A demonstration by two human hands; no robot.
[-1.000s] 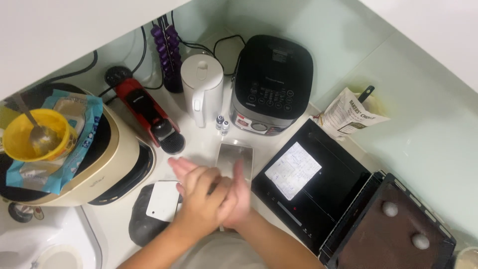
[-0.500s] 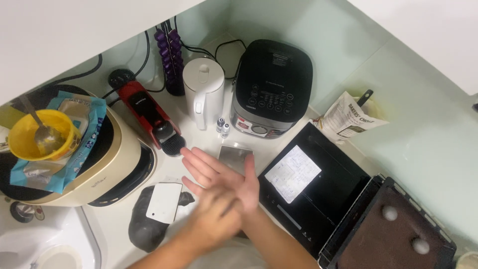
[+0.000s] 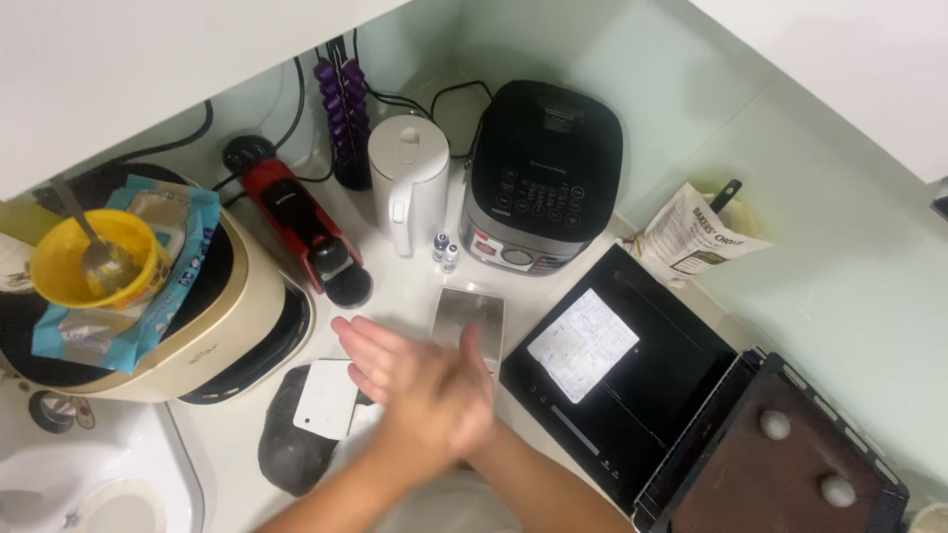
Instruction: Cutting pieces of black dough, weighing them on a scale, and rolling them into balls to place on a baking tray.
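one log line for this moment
hands: pressed together, empty | below: metal scraper | left: white card on dark dough | right: black scale

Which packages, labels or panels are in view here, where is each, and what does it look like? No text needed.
Paper bag: right of the rice cooker, white with dark print, top clipped.
Blue packet: on the cream appliance at left, flat, under a yellow bowl.
Paper sheet: on the black cooktop, white rectangle, printed.
Control panel: on the black rice cooker's front, buttons and silver strip.
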